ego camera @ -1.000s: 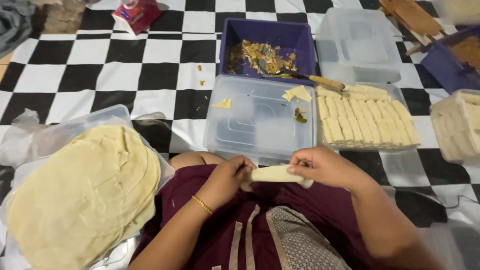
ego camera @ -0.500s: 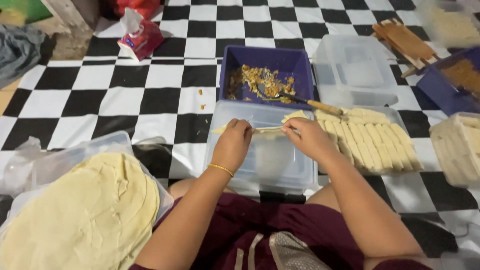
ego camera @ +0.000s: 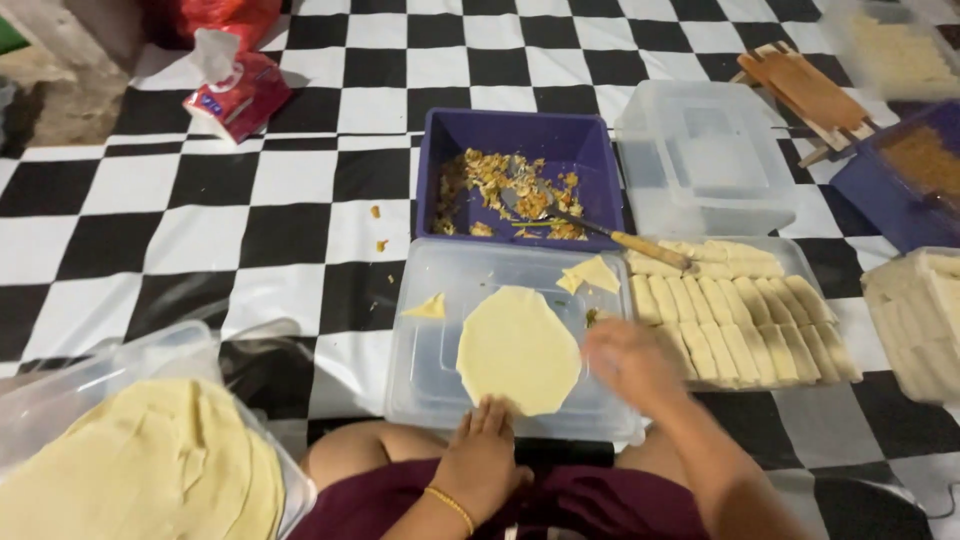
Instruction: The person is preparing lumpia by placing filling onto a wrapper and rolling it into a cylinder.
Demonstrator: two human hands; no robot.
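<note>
Left hand (ego camera: 482, 452) at wrapper (ego camera: 518, 349) — flat, round

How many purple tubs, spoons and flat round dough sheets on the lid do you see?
Purple tubs: 2
Spoon: 1
Round dough sheet on the lid: 1
Total: 4

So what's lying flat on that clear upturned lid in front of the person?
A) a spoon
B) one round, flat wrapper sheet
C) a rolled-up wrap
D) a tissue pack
B: a single round pale wrapper lies spread flat on the clear lid, with the left hand at its near edge.
</note>
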